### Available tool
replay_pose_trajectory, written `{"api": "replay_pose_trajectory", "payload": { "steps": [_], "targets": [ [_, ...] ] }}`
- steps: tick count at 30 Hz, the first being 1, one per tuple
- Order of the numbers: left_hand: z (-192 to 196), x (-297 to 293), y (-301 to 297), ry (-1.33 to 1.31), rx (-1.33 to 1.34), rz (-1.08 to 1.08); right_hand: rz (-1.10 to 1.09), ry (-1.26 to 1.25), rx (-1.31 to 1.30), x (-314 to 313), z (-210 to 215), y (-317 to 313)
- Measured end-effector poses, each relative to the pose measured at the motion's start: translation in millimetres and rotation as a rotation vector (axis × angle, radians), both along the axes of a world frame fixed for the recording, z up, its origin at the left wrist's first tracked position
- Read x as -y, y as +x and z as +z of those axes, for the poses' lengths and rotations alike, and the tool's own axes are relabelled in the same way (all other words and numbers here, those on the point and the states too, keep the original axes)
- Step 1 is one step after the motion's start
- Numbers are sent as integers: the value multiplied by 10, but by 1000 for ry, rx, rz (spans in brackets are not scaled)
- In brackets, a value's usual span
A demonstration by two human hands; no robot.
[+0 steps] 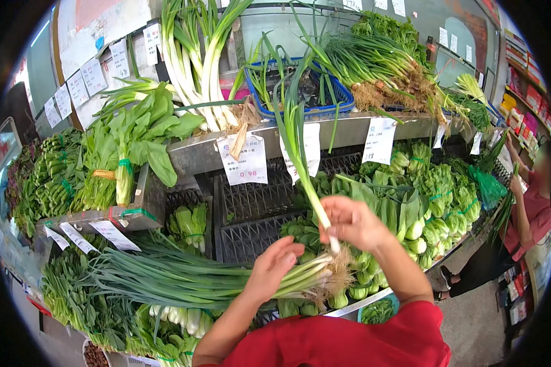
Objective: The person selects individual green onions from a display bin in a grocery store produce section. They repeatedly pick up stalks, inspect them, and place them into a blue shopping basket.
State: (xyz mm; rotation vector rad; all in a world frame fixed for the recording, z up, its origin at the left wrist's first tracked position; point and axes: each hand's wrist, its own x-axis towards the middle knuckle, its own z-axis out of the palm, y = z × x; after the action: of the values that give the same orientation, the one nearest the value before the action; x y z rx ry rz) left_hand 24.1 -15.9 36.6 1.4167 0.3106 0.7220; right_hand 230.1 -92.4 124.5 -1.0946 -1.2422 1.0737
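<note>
My left hand [270, 268] grips a thick bundle of green onions [183, 278] near its white root end, and the long green leaves stretch out to the left over the lower shelf. My right hand [352, 224] pinches a single green onion stalk [297, 153] just above its white base. That stalk stands almost upright, its leaves reaching up past the blue crate [324, 101]. Both hands meet close together above the bok choy [410, 214] on the middle shelf.
A metal upper shelf [349, 128] carries leeks [196, 61], more green onions [373, 64] and white price cards. Leafy greens [128, 147] fill the left side, black empty crates [251, 214] sit in the middle. Another person [529, 214] stands at the right edge, handling greens.
</note>
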Motion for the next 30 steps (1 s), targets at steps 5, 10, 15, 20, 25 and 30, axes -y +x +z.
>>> {"api": "replay_pose_trajectory", "payload": {
  "steps": [5, 10, 15, 20, 25, 30],
  "targets": [
    [264, 38, 327, -371, 211, -172, 147, 7, 19, 403, -463, -257],
    [448, -101, 352, -584, 383, -249, 159, -6, 159, 759, -645, -297],
    [695, -216, 177, -500, 511, -123, 259, 63, 357, 1092, -725, -15],
    [828, -212, -294, -350, 630, 26, 273, 92, 407, 1237, -892, 201],
    [839, -175, -840, -227, 750, 188, 275, -11, 487, 1253, -795, 217],
    [698, -220, -1667, -169, 896, 326, 363, -2, 601, 1036, -784, 157]
  ]
}}
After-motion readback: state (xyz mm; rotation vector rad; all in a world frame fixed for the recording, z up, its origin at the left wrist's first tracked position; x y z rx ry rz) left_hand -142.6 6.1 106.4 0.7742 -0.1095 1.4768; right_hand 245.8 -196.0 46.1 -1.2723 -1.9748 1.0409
